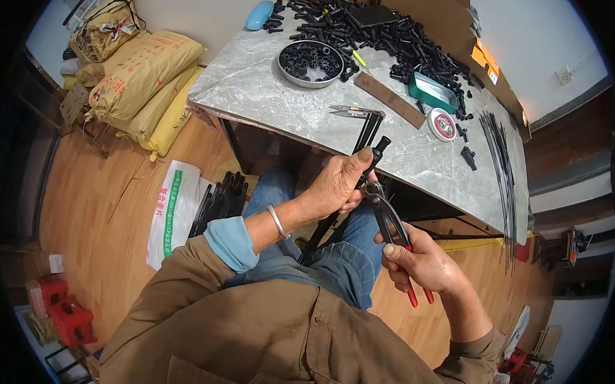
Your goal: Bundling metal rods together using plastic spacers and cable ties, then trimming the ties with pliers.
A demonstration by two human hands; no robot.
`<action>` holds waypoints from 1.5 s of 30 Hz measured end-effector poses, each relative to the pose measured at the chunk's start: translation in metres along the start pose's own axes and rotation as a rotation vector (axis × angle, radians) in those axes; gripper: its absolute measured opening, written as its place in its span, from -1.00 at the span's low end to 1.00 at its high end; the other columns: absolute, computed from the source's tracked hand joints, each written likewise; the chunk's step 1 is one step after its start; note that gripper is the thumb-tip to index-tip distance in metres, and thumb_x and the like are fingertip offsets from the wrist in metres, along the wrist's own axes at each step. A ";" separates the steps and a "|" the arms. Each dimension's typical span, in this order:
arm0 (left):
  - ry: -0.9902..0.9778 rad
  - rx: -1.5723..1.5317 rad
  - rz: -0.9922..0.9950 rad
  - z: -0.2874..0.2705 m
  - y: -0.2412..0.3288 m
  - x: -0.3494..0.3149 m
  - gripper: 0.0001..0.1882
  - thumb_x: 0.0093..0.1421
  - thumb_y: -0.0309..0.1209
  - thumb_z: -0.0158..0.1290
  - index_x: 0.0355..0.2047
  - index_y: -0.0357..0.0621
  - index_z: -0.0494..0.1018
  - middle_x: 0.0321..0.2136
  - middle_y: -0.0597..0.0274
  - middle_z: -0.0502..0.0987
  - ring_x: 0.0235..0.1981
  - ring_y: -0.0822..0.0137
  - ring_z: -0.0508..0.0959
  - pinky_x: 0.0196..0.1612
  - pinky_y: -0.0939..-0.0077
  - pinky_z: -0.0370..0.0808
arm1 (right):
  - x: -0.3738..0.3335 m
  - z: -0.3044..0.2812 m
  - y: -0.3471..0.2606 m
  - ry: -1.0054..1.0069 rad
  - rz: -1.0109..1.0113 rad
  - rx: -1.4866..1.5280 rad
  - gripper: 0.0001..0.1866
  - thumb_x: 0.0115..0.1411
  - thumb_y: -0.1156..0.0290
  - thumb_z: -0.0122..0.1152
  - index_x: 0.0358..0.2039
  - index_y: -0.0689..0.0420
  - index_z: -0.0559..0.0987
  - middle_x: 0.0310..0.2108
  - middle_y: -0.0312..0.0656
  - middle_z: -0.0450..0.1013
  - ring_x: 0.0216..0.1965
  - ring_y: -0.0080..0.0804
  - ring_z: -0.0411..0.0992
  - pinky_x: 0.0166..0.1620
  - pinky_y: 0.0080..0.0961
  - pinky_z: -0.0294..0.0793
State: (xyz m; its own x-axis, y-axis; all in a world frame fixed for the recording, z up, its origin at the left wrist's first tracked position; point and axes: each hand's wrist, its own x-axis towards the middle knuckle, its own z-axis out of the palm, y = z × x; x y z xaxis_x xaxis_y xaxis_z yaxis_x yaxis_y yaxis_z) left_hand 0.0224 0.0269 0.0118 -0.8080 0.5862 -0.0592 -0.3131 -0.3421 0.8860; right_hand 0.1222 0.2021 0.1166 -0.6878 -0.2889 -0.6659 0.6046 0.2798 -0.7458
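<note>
My left hand point(333, 186) is closed around a black tubular plastic fitting point(382, 146), its thumb pressed along the side and the narrower end tilted up to the right. My right hand point(421, 259) grips a pair of pincers point(392, 219) with dark jaws and red handles. The jaws sit right by the lower end of the fitting, beside my left fingers; what lies between them cannot be made out. Long black rods point(328, 230) slant across my lap below the left hand. Just beyond, black rods with a pointed metal tool point(351, 112) reach over the table edge.
On the grey marbled table point(249, 79) are a bowl of black rings point(311, 64), a heap of black fittings point(411, 43), a flat metal bar point(389, 100), a green tray point(431, 93), a small round tub point(443, 125) and thin black rods point(500, 178). Stacked sacks point(147, 76) stand left.
</note>
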 end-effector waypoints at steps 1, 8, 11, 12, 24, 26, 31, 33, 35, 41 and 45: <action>0.002 0.005 0.016 0.001 -0.001 0.001 -0.29 0.20 0.29 -0.23 -0.44 -0.23 0.38 -0.82 0.44 0.19 -0.83 0.60 0.19 -0.78 0.69 0.13 | -0.001 0.001 -0.002 0.007 0.027 0.021 -0.77 0.31 0.41 0.00 -0.08 0.21 0.31 -0.59 -0.30 0.24 -0.69 -0.60 0.28 -0.64 -0.58 0.36; 0.068 0.026 0.081 0.004 -0.003 0.006 -0.32 0.20 0.27 -0.17 -0.45 -0.21 0.40 -0.83 0.45 0.19 -0.84 0.62 0.18 -0.77 0.67 0.11 | 0.008 0.006 -0.017 0.225 0.081 -0.520 -0.79 0.27 0.44 0.04 -0.14 0.21 0.30 -0.65 -0.24 0.25 -0.69 -0.45 0.29 -0.60 -0.44 0.34; 0.227 0.057 0.078 0.004 -0.010 0.021 -0.42 0.26 0.15 -0.13 -0.38 -0.21 0.43 -0.78 0.45 0.22 -0.81 0.62 0.18 -0.74 0.68 0.10 | 0.048 -0.019 0.022 0.447 -0.395 -0.857 -0.71 0.20 0.43 0.11 -0.17 0.28 0.27 -0.51 0.19 0.41 -0.43 0.19 0.40 -0.37 -0.13 0.36; 0.291 0.069 0.106 0.005 -0.011 0.026 -0.49 0.25 0.05 -0.02 -0.38 -0.24 0.45 -0.74 0.42 0.28 -0.74 0.60 0.24 -0.68 0.64 0.18 | 0.063 -0.033 0.026 0.526 -0.419 -0.977 -0.68 0.19 0.33 0.14 -0.20 0.26 0.28 -0.46 0.21 0.44 -0.34 0.24 0.41 -0.35 -0.05 0.36; 0.125 0.389 0.379 0.022 0.087 0.028 -0.74 0.13 -0.29 0.21 -0.54 -0.07 0.35 -0.77 0.46 0.30 -0.79 0.61 0.26 -0.73 0.71 0.17 | 0.135 -0.108 0.033 1.014 -0.568 -1.242 -0.46 0.08 -0.08 0.19 -0.32 0.22 0.39 -0.47 0.07 0.45 -0.45 0.08 0.50 -0.40 -0.12 0.50; 0.018 0.481 0.356 0.030 0.127 0.019 -0.70 0.11 -0.31 0.23 -0.65 -0.07 0.39 -0.78 0.49 0.30 -0.77 0.65 0.27 -0.73 0.70 0.12 | 0.138 -0.112 0.032 1.021 -0.537 -1.192 -0.49 0.06 -0.06 0.21 -0.33 0.20 0.43 -0.43 0.01 0.44 -0.39 0.01 0.49 -0.36 -0.13 0.46; 0.219 0.324 0.748 0.032 0.175 0.007 -0.69 0.19 -0.22 0.14 -0.58 -0.06 0.34 -0.71 0.47 0.28 -0.74 0.62 0.26 -0.69 0.69 0.17 | 0.121 -0.099 0.036 1.214 -0.895 -1.192 -0.71 0.02 0.21 0.27 -0.32 0.12 0.52 -0.37 -0.11 0.42 -0.28 -0.15 0.38 -0.27 -0.22 0.33; 0.216 0.047 0.806 0.013 0.183 0.007 -0.64 0.23 -0.13 0.09 -0.58 0.00 0.27 -0.69 0.46 0.21 -0.75 0.58 0.24 -0.69 0.67 0.17 | 0.116 -0.074 0.049 1.095 -1.145 -0.924 -0.91 0.04 0.44 0.23 -0.43 0.16 0.53 -0.49 -0.10 0.42 -0.43 -0.14 0.42 -0.35 -0.28 0.38; 0.285 -0.142 0.771 -0.010 0.180 0.005 -0.62 0.24 -0.07 0.05 -0.57 0.05 0.22 -0.69 0.44 0.16 -0.73 0.56 0.19 -0.68 0.65 0.14 | 0.094 -0.027 0.062 0.642 -1.155 -0.504 -0.94 0.08 0.57 0.12 -0.50 0.24 0.53 -0.54 -0.09 0.44 -0.50 -0.23 0.46 -0.41 -0.42 0.43; 0.550 -0.486 0.416 -0.063 0.080 0.014 -0.58 0.21 -0.04 0.08 -0.61 0.08 0.19 -0.71 0.47 0.08 -0.71 0.53 0.06 -0.66 0.62 0.03 | 0.070 0.003 0.140 -0.057 -0.642 0.443 -0.50 0.22 0.36 0.10 0.14 0.28 0.32 0.02 -0.05 0.38 -0.16 -0.34 0.46 -0.19 -0.47 0.51; 0.669 -0.732 0.203 -0.072 0.010 0.006 -0.56 0.17 -0.02 0.12 -0.62 0.08 0.18 -0.72 0.46 0.07 -0.69 0.50 0.09 -0.62 0.59 0.08 | 0.062 0.001 0.174 0.037 -0.458 0.622 -0.33 0.22 -0.03 0.09 0.18 0.18 0.29 0.09 -0.05 0.33 -0.08 -0.26 0.45 -0.17 -0.38 0.54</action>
State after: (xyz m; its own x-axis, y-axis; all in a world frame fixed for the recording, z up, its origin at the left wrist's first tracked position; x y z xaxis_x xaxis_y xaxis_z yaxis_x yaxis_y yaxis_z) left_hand -0.0212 -0.0255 -0.0127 -0.9235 0.0111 -0.3833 -0.1857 -0.8876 0.4216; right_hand 0.1854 0.2322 -0.0543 -0.9301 -0.2182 -0.2956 0.3635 -0.4296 -0.8266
